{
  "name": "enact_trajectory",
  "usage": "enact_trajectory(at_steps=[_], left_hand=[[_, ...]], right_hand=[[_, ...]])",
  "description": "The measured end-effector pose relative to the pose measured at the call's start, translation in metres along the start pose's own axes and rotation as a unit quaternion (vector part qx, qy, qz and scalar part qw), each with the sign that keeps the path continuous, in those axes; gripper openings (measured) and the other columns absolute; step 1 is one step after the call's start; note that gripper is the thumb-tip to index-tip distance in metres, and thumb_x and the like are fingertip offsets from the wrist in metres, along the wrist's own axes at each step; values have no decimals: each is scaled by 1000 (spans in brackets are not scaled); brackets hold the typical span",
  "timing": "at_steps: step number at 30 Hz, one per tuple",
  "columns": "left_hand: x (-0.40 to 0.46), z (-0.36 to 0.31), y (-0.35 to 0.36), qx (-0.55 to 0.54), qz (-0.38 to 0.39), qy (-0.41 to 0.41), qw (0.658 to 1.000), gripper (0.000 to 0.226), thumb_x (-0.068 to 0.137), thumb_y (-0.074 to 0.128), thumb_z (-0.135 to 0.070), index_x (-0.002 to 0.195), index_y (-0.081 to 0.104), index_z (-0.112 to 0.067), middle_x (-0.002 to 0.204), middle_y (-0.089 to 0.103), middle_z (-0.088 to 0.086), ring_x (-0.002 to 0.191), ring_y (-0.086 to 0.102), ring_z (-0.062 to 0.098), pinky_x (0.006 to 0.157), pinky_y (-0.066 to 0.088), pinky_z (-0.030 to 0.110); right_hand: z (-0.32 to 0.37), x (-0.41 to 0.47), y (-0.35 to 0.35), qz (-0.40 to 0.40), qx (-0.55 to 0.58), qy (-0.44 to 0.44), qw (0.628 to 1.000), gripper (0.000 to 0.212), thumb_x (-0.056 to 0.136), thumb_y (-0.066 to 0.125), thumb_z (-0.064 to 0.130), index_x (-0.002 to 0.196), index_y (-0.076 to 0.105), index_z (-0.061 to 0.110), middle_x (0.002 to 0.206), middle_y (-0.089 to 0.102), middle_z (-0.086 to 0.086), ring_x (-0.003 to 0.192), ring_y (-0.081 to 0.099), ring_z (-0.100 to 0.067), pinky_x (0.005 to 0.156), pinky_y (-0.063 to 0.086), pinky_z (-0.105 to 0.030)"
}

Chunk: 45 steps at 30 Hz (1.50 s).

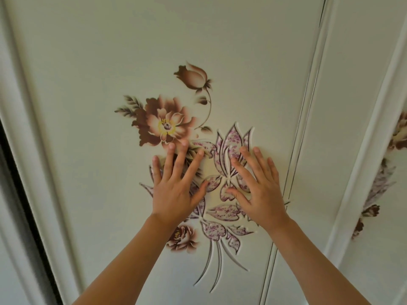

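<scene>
A pale cream door panel (pixel 110 51) fills most of the frame, seen close up and tilted so its edges slant from lower left to upper right. A dark gap (pixel 21 194) runs down the left edge of the frame. A thin metallic strip (pixel 308 106) crosses right of centre, and beyond it stands a second panel (pixel 363 95) of the same cream colour.

Two bare forearms rise from the bottom edge and lean inward toward the centre of the frame. The left hand (pixel 174 194) lies on the door panel just left of centre, its back to the camera, all fingers straight and fanned apart, thumb spread toward the other hand. The right hand (pixel 262 194) lies just right of centre in the same pose, fingers straight and splayed, thumb pointing inward. Neither hand grasps anything. The two thumbs are near each other but apart. The fingertips appear to touch the surface; whether the palms press fully flat cannot be told from this angle.

Beneath and between the hands is a carved relief of purple-flecked petals (pixel 233 139). Above the left hand's fingertips is a printed brown flower (pixel 164 124), with a brown bud (pixel 196 77) higher up. A smaller brown flower (pixel 182 238) sits below the left wrist.
</scene>
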<state>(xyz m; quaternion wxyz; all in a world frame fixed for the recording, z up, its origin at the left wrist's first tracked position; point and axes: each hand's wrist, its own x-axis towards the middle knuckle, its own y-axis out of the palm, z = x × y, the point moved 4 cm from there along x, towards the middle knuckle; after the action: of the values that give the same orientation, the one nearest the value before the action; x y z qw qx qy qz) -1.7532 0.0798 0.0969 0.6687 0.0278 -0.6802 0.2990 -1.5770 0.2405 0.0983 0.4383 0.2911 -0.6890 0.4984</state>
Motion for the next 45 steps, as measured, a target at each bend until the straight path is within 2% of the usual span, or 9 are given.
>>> enact_trajectory(at_steps=[8,21,25,30,35,40,45], left_hand=[[7,-50,15,-25,-7,27,999,77,103,47,-67,169,22,-36,182,11,4,168,4,33,133,-1,62],[22,-135,39,-74,-8,74,994,70,106,40,-62,168,27,-33,182,10,4,168,5,33,134,-2,58],[26,-159,50,-85,-3,92,992,70,106,38,-62,168,30,-32,182,8,3,168,4,32,134,-5,54],[32,-192,60,-98,5,105,990,69,104,44,-60,166,34,-31,182,7,3,168,4,31,134,-6,54],[39,-224,64,-107,14,130,986,67,105,48,-55,165,36,-29,182,8,3,168,4,28,135,-4,53],[44,-245,65,-105,36,158,981,67,105,49,-48,167,31,-28,182,10,4,169,-1,26,135,-3,51],[49,-262,62,-106,50,172,978,62,106,49,-40,165,35,-26,181,12,5,168,3,27,135,2,51]], right_hand=[[-42,-18,-25,18,-5,24,1000,79,104,63,53,170,28,30,184,14,3,172,7,-27,139,4,-49],[-107,-49,-69,43,10,100,994,88,98,75,41,171,26,27,184,10,5,172,3,-23,132,26,-64],[-124,-55,-84,56,16,132,990,94,95,79,43,171,24,30,184,6,9,172,1,-20,134,27,-59],[-145,-64,-100,72,22,173,982,110,89,81,48,173,11,35,184,-2,14,171,-3,-15,134,17,-43],[-169,-75,-110,74,-4,188,979,115,89,83,47,173,5,35,184,-8,9,172,-4,-18,135,20,-46],[-191,-82,-120,73,-18,200,977,115,89,84,45,173,5,36,184,-8,9,172,-3,-19,134,28,-51],[-206,-88,-127,70,-22,209,975,114,90,85,40,173,6,36,184,-9,10,172,-1,-19,133,30,-55]])
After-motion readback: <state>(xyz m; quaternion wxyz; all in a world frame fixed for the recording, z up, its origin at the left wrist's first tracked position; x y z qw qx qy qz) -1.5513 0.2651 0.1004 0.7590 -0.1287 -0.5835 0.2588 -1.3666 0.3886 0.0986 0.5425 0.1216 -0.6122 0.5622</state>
